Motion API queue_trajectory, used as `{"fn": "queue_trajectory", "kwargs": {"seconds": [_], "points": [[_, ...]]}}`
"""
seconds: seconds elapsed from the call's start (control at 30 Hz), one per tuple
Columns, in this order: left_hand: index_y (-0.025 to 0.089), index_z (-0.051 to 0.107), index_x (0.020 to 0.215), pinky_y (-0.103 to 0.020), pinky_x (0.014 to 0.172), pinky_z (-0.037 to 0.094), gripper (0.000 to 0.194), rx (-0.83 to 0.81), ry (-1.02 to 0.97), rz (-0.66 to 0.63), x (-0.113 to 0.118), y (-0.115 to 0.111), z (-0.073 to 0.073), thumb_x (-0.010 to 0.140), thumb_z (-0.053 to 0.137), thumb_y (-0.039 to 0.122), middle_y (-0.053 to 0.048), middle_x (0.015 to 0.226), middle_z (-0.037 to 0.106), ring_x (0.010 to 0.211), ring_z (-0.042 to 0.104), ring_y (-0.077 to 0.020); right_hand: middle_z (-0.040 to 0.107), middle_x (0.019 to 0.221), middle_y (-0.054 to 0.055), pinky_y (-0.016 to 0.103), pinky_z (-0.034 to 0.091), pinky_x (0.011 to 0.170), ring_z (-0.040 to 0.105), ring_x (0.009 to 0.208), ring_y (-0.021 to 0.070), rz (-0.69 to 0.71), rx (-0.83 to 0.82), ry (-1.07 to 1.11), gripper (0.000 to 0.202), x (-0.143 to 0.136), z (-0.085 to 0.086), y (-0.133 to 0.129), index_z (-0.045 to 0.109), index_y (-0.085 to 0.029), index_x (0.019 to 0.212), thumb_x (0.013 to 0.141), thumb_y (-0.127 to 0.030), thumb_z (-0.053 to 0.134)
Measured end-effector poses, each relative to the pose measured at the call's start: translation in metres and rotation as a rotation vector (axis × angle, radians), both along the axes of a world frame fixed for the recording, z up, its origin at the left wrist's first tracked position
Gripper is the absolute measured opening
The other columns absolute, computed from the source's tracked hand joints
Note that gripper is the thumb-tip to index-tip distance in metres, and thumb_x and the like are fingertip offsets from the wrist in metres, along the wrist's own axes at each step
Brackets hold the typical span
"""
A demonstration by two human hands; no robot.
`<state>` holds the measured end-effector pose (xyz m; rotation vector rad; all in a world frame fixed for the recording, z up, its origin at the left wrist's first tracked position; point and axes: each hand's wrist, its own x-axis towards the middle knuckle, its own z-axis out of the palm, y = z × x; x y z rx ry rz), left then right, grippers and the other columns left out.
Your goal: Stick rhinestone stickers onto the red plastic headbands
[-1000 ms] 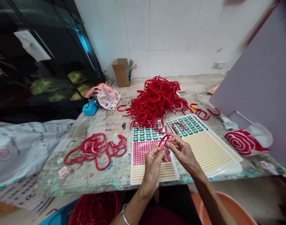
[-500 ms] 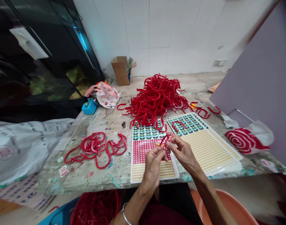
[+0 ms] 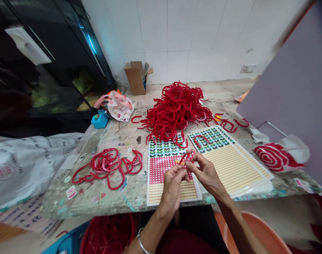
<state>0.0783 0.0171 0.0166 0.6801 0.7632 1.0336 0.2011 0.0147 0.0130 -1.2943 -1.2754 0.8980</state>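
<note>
Above the sticker sheet (image 3: 174,173) in front of me, both hands pinch one thin red curved band (image 3: 183,158). My left hand (image 3: 173,181) grips its lower part, fingers closed. My right hand (image 3: 204,172) has thumb and fingertips pressed together on its upper part, where a pinkish, white-dotted strip shows. Just behind the fingers is a small yellowish piece; I cannot tell whether it is held. Past the hands lies a big heap of similar red bands (image 3: 177,109). Another red band (image 3: 201,141) rests on the right-hand stack of sheets (image 3: 233,165).
Looped red bands (image 3: 105,164) lie at left. A cardboard box (image 3: 135,79), a patterned bag (image 3: 120,107) and a blue holder (image 3: 99,120) stand behind. At right is a red-and-white tissue pack (image 3: 277,157). Below the edge are a tub of red bands (image 3: 108,234) and an orange basin (image 3: 261,233).
The hands stay in almost the same place, still pinching the red band. My right fingertips have shifted slightly on it. The view has tilted a little.
</note>
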Motion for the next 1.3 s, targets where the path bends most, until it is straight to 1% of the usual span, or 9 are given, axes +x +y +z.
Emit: {"fn": "queue_trajectory", "kwargs": {"seconds": [0.2,0.33,0.43,0.6,0.73,0.93,1.07,1.2,1.3], "points": [[0.012,0.067,0.072,-0.022,0.058,0.037,0.009,-0.013,0.013,-0.009,0.0,0.0,-0.001,0.068,0.065,0.021,0.0,0.062,0.058,0.052,0.047,-0.007,0.054,0.121,0.009,0.033,0.047,0.085,0.045,0.118,0.0248,-0.008,0.0,-0.007,0.023,0.002,0.001,0.0,0.057,-0.02,0.07,0.077,-0.042,0.06],[0.012,0.067,0.071,-0.022,0.058,0.037,0.01,-0.008,0.023,-0.015,-0.001,-0.001,-0.002,0.069,0.064,0.021,-0.002,0.069,0.063,0.054,0.048,-0.0075,0.053,0.125,0.008,0.035,0.044,0.089,0.045,0.119,0.0239,0.028,-0.025,0.046,0.024,0.006,0.004,-0.002,0.057,-0.02,0.071,0.08,-0.041,0.057],[0.011,0.066,0.069,-0.022,0.059,0.037,0.009,-0.014,0.03,-0.011,-0.001,-0.002,-0.003,0.069,0.063,0.02,-0.003,0.069,0.063,0.055,0.048,-0.0078,0.051,0.128,0.007,0.033,0.045,0.087,0.045,0.119,0.0231,0.043,-0.043,0.08,0.021,0.007,0.008,-0.004,0.057,-0.02,0.074,0.081,-0.04,0.056],[0.012,0.066,0.07,-0.022,0.058,0.036,0.008,0.002,0.032,0.004,-0.001,-0.002,-0.006,0.072,0.061,0.018,0.0,0.062,0.059,0.054,0.047,-0.0076,0.05,0.127,0.007,0.033,0.045,0.088,0.042,0.123,0.0234,0.064,-0.018,0.008,0.019,0.006,0.009,-0.005,0.059,-0.021,0.071,0.08,-0.038,0.058],[0.012,0.066,0.074,-0.022,0.058,0.036,0.008,0.011,0.042,0.007,-0.001,-0.003,-0.006,0.072,0.061,0.018,0.001,0.062,0.058,0.053,0.047,-0.0076,0.051,0.127,0.007,0.032,0.046,0.088,0.04,0.124,0.023,0.071,0.0,-0.032,0.017,0.005,0.005,-0.004,0.061,-0.022,0.074,0.08,-0.037,0.058],[0.012,0.065,0.07,-0.022,0.058,0.037,0.006,0.002,0.04,0.004,0.0,-0.004,-0.002,0.071,0.061,0.017,0.001,0.063,0.057,0.053,0.047,-0.0074,0.051,0.126,0.007,0.029,0.051,0.08,0.04,0.124,0.0238,0.06,0.005,-0.004,0.018,0.003,0.002,-0.004,0.06,-0.021,0.073,0.079,-0.038,0.059],[0.012,0.065,0.069,-0.022,0.059,0.038,0.008,0.014,0.044,-0.005,0.0,-0.005,0.0,0.071,0.061,0.018,0.001,0.062,0.057,0.053,0.047,-0.0073,0.049,0.125,0.009,0.026,0.053,0.072,0.045,0.119,0.0234,0.044,0.001,-0.013,0.017,0.002,0.0,-0.005,0.057,-0.02,0.073,0.08,-0.035,0.058],[0.011,0.064,0.07,-0.022,0.06,0.037,0.008,0.019,0.049,-0.016,0.0,-0.006,0.0,0.073,0.06,0.018,0.001,0.062,0.056,0.053,0.047,-0.007,0.049,0.124,0.008,0.024,0.054,0.069,0.048,0.115,0.0222,0.022,0.013,-0.05,0.016,0.001,-0.001,-0.006,0.055,-0.019,0.073,0.08,-0.034,0.058],[0.011,0.065,0.074,-0.022,0.06,0.037,0.009,0.018,0.045,-0.024,0.0,-0.006,-0.001,0.074,0.059,0.018,0.0,0.066,0.058,0.054,0.046,-0.0069,0.05,0.124,0.009,0.024,0.054,0.068,0.049,0.113,0.0222,0.005,0.021,-0.053,0.016,0.0,-0.001,-0.007,0.054,-0.019,0.074,0.081,-0.034,0.057]]}}
